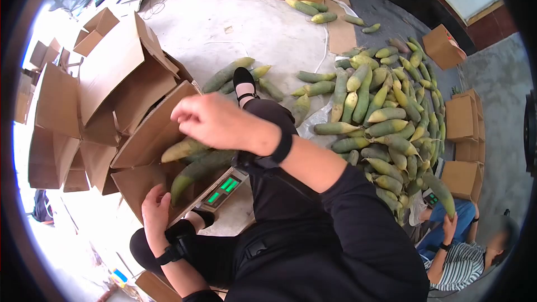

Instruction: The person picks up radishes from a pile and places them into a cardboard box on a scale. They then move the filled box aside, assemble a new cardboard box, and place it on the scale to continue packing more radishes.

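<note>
The left hand [156, 208] grips the near flap of the open cardboard box [140, 183], which sits on a scale [222, 189] holding green shoots [196, 169]; the right hand [212, 120] hangs curled above them, grasp unclear.

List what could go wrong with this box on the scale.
The cardboard box seems to lean on the scale, with the left hand gripping its edge; if released, it might tip. The green shoots under the right hand jut past the opening and could slide out. Flaps of the stacked boxes crowd it and may skew the weighing.
</note>
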Available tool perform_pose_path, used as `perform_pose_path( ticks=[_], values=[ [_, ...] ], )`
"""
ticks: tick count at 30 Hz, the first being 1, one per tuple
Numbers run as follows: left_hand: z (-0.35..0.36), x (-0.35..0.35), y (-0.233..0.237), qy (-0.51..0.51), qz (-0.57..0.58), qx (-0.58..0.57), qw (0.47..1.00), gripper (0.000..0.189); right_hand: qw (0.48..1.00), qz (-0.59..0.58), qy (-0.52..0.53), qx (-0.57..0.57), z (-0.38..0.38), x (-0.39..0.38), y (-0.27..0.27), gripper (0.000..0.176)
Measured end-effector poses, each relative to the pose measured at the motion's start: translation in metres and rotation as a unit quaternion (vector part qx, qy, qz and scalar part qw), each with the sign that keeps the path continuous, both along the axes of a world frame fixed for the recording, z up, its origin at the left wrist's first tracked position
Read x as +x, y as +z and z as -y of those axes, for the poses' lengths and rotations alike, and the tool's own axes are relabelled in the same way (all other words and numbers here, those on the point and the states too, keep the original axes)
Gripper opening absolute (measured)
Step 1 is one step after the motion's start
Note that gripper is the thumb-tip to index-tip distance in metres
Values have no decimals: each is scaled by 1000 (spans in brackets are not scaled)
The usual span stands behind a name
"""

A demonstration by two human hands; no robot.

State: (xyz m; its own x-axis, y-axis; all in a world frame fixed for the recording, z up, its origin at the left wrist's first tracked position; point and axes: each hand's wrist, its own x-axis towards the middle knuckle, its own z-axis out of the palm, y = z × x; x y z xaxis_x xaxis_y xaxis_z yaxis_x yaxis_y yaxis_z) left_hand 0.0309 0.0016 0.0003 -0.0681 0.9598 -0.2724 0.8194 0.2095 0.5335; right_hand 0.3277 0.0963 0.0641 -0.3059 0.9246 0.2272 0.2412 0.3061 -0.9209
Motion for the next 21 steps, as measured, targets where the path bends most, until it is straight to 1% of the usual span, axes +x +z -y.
perform_pose_path(
  ticks=[2, 3, 4, 5, 6, 7, 8, 9, 10, 11, 12, 13, 14, 15, 16, 17, 18, 19, 20, 21],
  values=[
    [0, 5, 11, 30, 21, -3, 999, 33, 997, -16, -70, 1, 4, 36, 11, 19],
    [1, 0, 6, 25, 22, -5, 999, 33, 993, -32, -115, -18, 6, 54, 6, 18],
    [2, -13, -3, 43, 33, 37, 998, 31, 987, -11, -158, -24, 9, 77, 5, 17],
    [2, -18, -8, 62, 44, 79, 994, 29, 978, -16, -207, -31, 10, 99, -13, 17],
    [0, -15, -1, 62, 8, 131, 989, 26, 968, 15, -249, -29, 16, 123, -24, 16],
    [-1, -12, 6, 61, 8, 131, 990, 26, 954, 18, -296, -38, 22, 147, -50, 18],
    [-2, -10, 12, 90, -22, 176, 980, 25, 945, 18, -324, -41, 27, 174, -82, 18],
    [-2, -9, 15, 120, -52, 221, 966, 25, 928, 64, -362, -56, 42, 196, -99, 18],
    [-1, -18, 11, 104, -88, 243, 960, 30, 912, 82, -398, -63, 57, 217, -122, 19],
    [-3, -20, 11, 105, -89, 242, 960, 30, 889, 107, -432, -107, 76, 241, -142, 20],
    [-3, -18, 11, 118, -121, 284, 944, 33, 837, 83, -528, -116, 111, 289, -204, 21],
    [-4, -20, 11, 130, -152, 326, 924, 37, 773, 76, -609, -160, 135, 318, -238, 19],
    [-4, -33, 0, 141, -164, 291, 932, 49, 718, 40, -686, -116, 158, 341, -268, 19],
    [-3, -43, -12, 144, -166, 290, 931, 49, 690, 21, -689, -219, 186, 374, -287, 24],
    [-3, -46, -17, 164, -162, 251, 940, 53, 651, -8, -719, -241, 211, 392, -294, 27],
    [-3, -49, -20, 185, -157, 212, 947, 58, 610, -38, -747, -263, 222, 389, -283, 31],
    [-4, -52, -22, 187, -158, 211, 946, 58, 539, -105, -795, -259, 230, 382, -274, 34],
    [-5, -55, -24, 179, -145, 184, 956, 61, 463, -170, -833, -252, 232, 368, -244, 38],
    [-4, -56, -25, 171, -132, 156, 964, 64, 416, -191, -849, -265, 234, 363, -228, 42],
    [-4, -56, -25, 176, -134, 155, 963, 64, 368, -211, -862, -277, 236, 360, -221, 45]
  ],
)
